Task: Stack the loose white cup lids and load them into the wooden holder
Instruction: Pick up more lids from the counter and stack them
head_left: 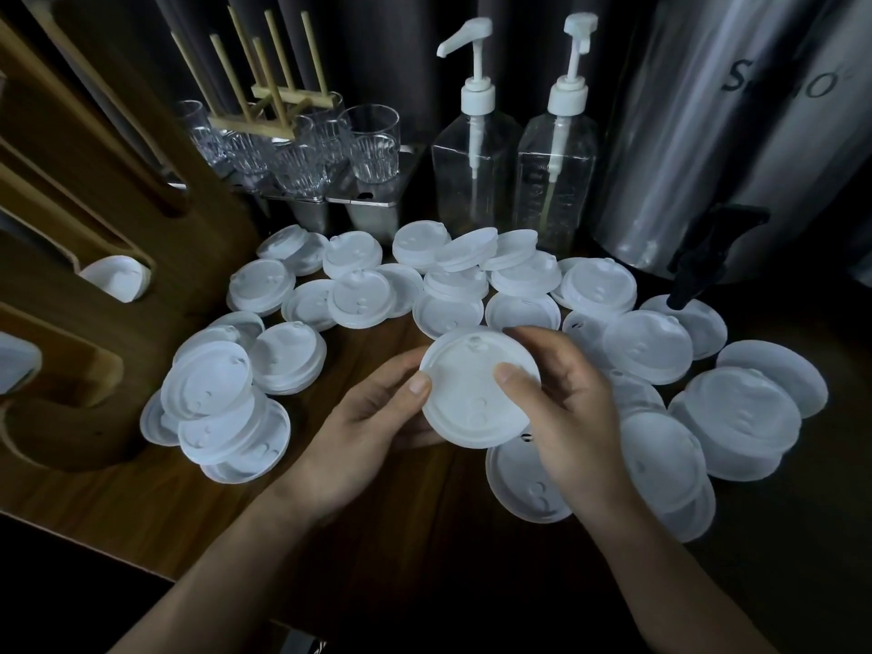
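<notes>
Your left hand (373, 417) and right hand (566, 403) are hiding their fingers behind the held lid (476, 394), so whether others are sitting beneath it is not showing. Left of your hands, the wooden holder (94, 191) is running off the edge, its walls covering most of the stored lids (115, 278). Beyond them, the urn (731, 134) is being cropped.

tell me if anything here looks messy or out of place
The loose lids lie scattered over the wooden counter, overlapping and tilted rather than stacked. One stray lid sits under the black tap. Left hand and right hand hold a single lid.
</notes>
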Available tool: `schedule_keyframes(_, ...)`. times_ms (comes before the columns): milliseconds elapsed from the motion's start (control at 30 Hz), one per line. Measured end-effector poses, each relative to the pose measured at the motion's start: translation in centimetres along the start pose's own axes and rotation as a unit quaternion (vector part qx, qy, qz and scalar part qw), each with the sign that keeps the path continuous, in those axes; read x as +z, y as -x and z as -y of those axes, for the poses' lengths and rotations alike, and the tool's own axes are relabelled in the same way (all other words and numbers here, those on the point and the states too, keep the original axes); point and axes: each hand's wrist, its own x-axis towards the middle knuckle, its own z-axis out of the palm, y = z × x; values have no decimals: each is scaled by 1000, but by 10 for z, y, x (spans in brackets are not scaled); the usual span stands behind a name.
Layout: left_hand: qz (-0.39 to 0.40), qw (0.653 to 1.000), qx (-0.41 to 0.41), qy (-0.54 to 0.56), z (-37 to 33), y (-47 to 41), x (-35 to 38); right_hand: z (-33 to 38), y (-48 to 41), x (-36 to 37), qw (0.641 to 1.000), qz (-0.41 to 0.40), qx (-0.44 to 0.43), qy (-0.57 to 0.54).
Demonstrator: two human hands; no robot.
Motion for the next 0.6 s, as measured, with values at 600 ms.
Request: schedule_keyframes(600,27,989,115,-87,-33,21,-18,29,0,26,993,74,37,-83)
